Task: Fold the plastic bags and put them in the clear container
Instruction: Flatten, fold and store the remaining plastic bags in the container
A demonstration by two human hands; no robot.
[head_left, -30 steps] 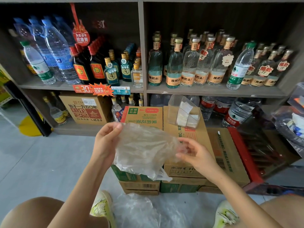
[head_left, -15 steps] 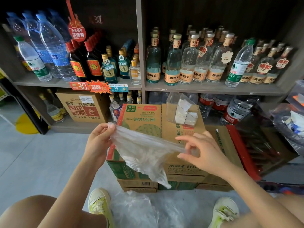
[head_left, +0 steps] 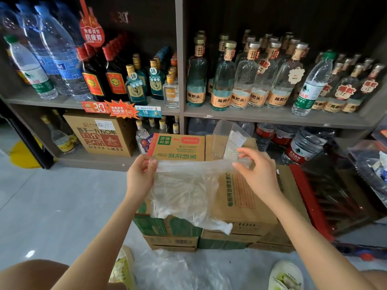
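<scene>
Shoes: a pale left shoe (head_left: 123, 266) and right shoe (head_left: 285, 276) stand on the grey floor (head_left: 52, 206), at the bottom of the view
Loose bags: a crumpled heap of clear loose bags (head_left: 167, 271) lies on the floor between the shoes, just in front of the boxes
Left hand: the left hand (head_left: 140, 176) pinches the upper left corner of the plastic bag (head_left: 184, 193) between thumb and fingers
Right hand: the right hand (head_left: 259, 172) grasps the bag's upper edge at the other end, fingers curled over it
Plastic bag: held in the air between both hands, top edge stretched nearly level, the rest hanging wrinkled over the front of the boxes
Cardboard boxes: stacked cardboard boxes (head_left: 240, 208), green and brown, stand on the floor behind the bag
Clear container: the clear container (head_left: 219, 135) stands on top of the boxes, just behind the right hand, with folded bags (head_left: 234, 143) inside
Shelf: a grey shelf (head_left: 272, 117) behind carries rows of bottles (head_left: 222, 80)
</scene>
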